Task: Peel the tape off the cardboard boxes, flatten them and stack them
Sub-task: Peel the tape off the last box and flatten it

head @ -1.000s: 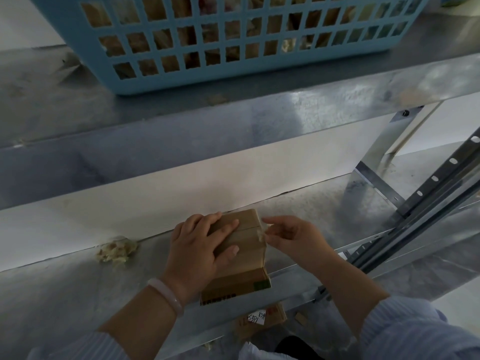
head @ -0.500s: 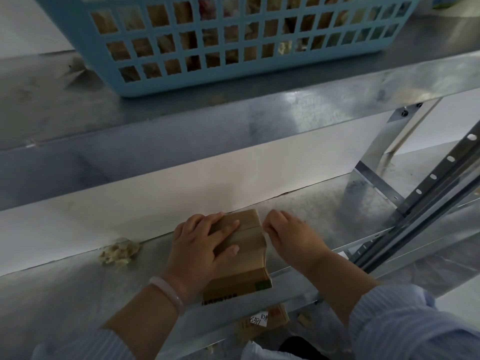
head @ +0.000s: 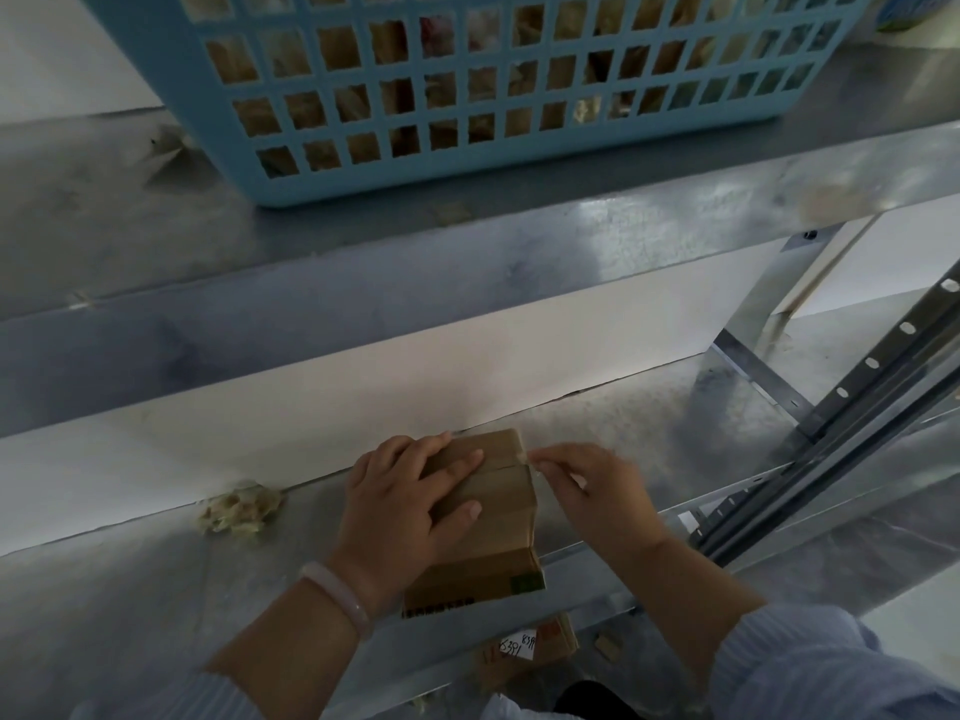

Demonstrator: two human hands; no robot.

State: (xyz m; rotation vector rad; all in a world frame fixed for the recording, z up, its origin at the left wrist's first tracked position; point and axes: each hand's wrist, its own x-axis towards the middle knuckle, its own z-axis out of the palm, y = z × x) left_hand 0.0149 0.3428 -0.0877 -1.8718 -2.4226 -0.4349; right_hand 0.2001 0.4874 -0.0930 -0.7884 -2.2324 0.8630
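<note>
Brown cardboard, a small box (head: 488, 517), sits near the front edge of the grey metal shelf (head: 156, 589), close in front of me and not yet flattened. My left hand (head: 400, 511) lies flat on its top, fingers straight and spread, pressing down so the box will not slide or lift when I pull. My right hand (head: 597, 496) is at the box's right edge, just where the seam between the flaps runs out. Its thumb and forefinger are pinched together on what looks like the loose end of the clear tape (head: 524, 456); the strip is pale and thin, so I judge that more than see it. I reckon I am at the start of the peel: the pull should run along the seam, low and steady, or the tape may tear short or take a skin of card with it. A crumpled wad of old tape (head: 239, 509) lies on the shelf to the left, well apart from the box. On the shelf above stands a blue basket (head: 467, 184) with card scraps showing through its holes
</note>
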